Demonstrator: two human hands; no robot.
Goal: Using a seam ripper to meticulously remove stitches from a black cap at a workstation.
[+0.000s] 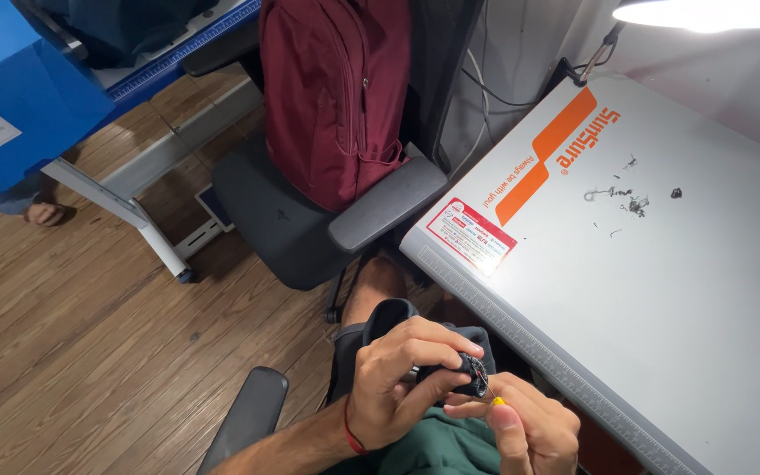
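Low in the frame, over the lap: left hand curled around a small black gadget, fingers closed over its top and near side, thumb tucked underneath. Held tight, well clear of the table, which lies off toward two o'clock. Exposed face of the gadget turned toward four o'clock, showing tiny pale and red specks, too small to tell apart.

Right hand at about four o'clock from the gadget, just beside it. Fingers pinched narrow around a thin tool with a yellow tip; most of the handle hidden inside the fist. Long axis of the tool running roughly from five o'clock up to eleven o'clock, its fine metal point resting at or just touching the exposed face; actual contact not sure at this size. Both hands equally near, left one bearing the weight, right one only meeting it at the tool's point.

Farther off: dark red backpack upright on the seat of a grey office chair at twelve o'clock; small dark scraps scattered on the table at two o'clock; lamp glowing at the top right edge; wooden floor at nine o'clock; blue table with another person's sandalled foot beneath it at ten o'clock.
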